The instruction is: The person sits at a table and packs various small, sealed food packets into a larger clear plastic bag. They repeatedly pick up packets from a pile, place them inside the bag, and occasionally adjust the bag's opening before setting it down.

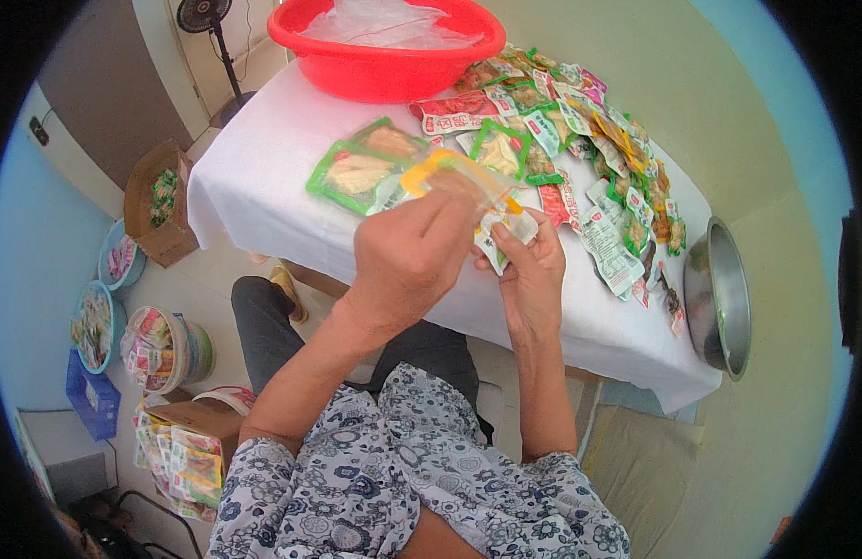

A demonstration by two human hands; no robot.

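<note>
A clear packet with a yellow border [431,165] is held above the near edge of the table. My right hand [534,262] pinches its lower right part, thumb on the white printed face. My left hand [413,255] is curled tightly over the packet's left and middle part; the fingertips are hidden and the hand is slightly blurred. Just beyond, two green-edged packets with pale contents [357,173] overlap on the white tablecloth [277,168]. Another green-edged packet [501,150] lies behind the held one.
A red plastic basin [396,70] with clear bags [396,26] stands at the back. Many packets [578,119] are heaped along the right side, near a tilted steel bowl [714,300]. Floor containers at left include a cardboard box [141,220], blue basins [111,328] and a bucket [197,349].
</note>
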